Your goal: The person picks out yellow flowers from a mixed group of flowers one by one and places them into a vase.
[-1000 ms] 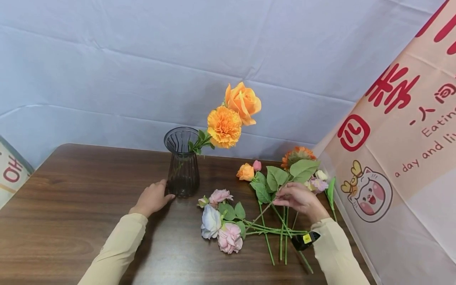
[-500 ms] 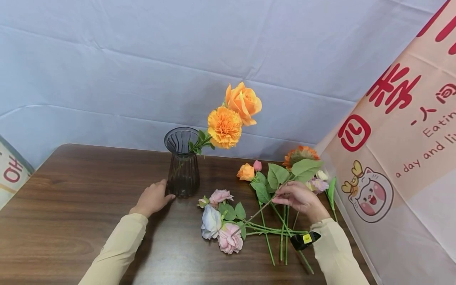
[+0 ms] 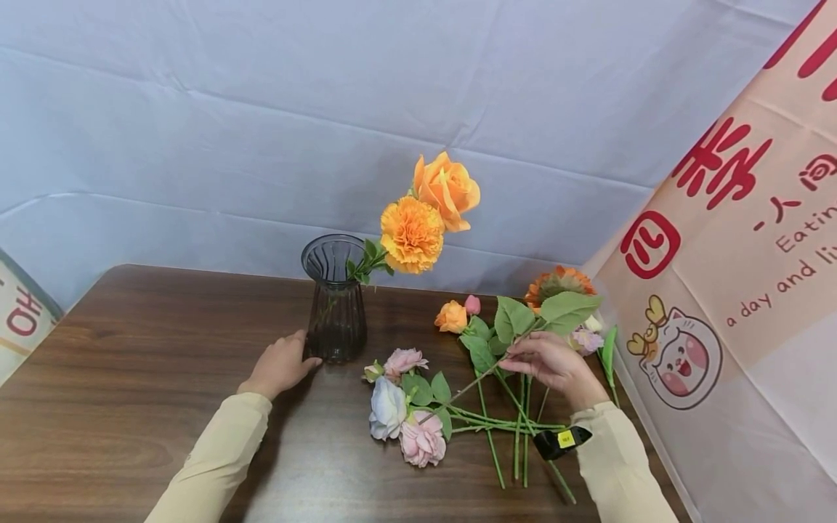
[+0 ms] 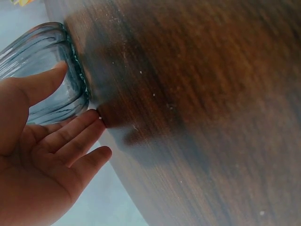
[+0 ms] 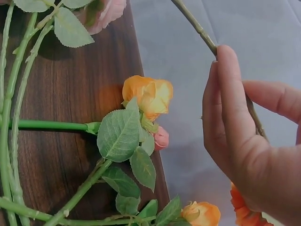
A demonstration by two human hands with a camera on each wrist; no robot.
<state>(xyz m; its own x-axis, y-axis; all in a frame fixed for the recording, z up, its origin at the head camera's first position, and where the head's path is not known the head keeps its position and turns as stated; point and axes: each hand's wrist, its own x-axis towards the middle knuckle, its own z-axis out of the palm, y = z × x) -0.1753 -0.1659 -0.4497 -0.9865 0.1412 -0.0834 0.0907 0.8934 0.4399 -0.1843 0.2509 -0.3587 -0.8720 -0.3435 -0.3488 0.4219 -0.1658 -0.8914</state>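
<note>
In the head view my left hand (image 3: 277, 363) rests on the table beside the base of a dark ribbed glass vase (image 3: 336, 319). The left wrist view shows its thumb and fairly straight fingers at the glass (image 4: 51, 61). An orange rose (image 3: 446, 190) and an orange carnation (image 3: 412, 234) lean right out of the vase. Over at the right, my right hand (image 3: 549, 363) pinches the thin brown-green stem (image 5: 195, 26) of an orange flower (image 3: 562, 283), seen from behind, with broad green leaves (image 3: 569, 311). The stem's free end points down and left.
Pink and pale blue flowers (image 3: 387, 408) lie mid-table, their stems crossing several others. A small orange rose (image 3: 451, 317) and a pink bud (image 3: 472, 304) lie behind them. A lilac flower (image 3: 587, 339) lies by the right wall banner (image 3: 752, 290). A pale cloth (image 3: 261, 145) hangs behind the table (image 3: 131, 407).
The orange flower and its leaves have shifted slightly right, and the free stem end has risen a little. My left hand and the vase have not visibly moved.
</note>
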